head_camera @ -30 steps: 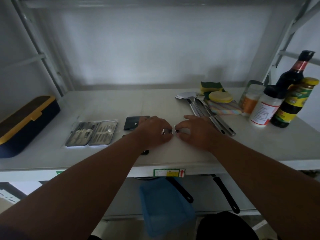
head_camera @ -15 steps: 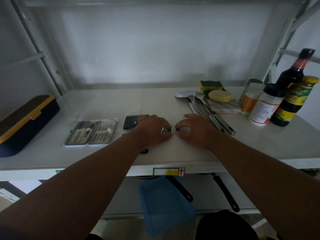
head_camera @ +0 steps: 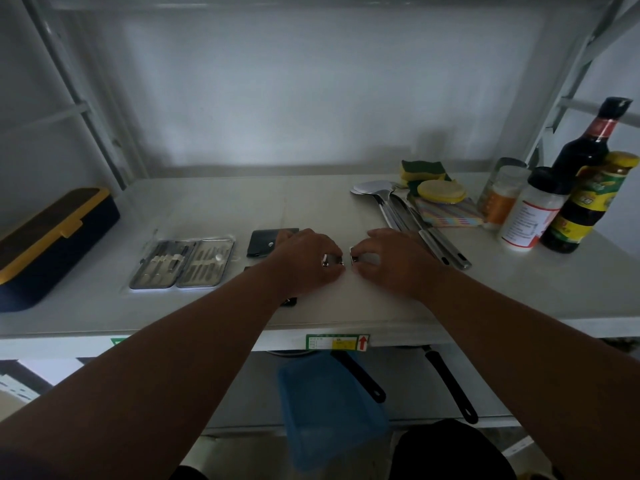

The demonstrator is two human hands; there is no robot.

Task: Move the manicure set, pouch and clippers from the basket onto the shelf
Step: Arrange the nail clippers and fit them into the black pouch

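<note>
On the white shelf [head_camera: 346,209] lies the open manicure set [head_camera: 183,264], its tools in two rows under clear plastic. To its right sits the black pouch [head_camera: 265,242], partly under my left hand [head_camera: 304,259]. My left hand pinches a small metal nail clipper [head_camera: 331,262] against the shelf. My right hand [head_camera: 391,259] pinches a second metal clipper [head_camera: 356,259] just beside it. A dark object [head_camera: 289,301] shows under my left wrist. The blue basket [head_camera: 329,407] stands below the shelf.
A navy box with a yellow lid [head_camera: 45,244] sits at the left end. Metal ladles [head_camera: 401,220], sponges [head_camera: 433,185], a striped cloth and several bottles and jars [head_camera: 561,195] crowd the right end. Black pan handles [head_camera: 450,386] lie on the lower shelf.
Both hands stay on the two clippers at mid shelf; only a slight shift of view and fingers.
</note>
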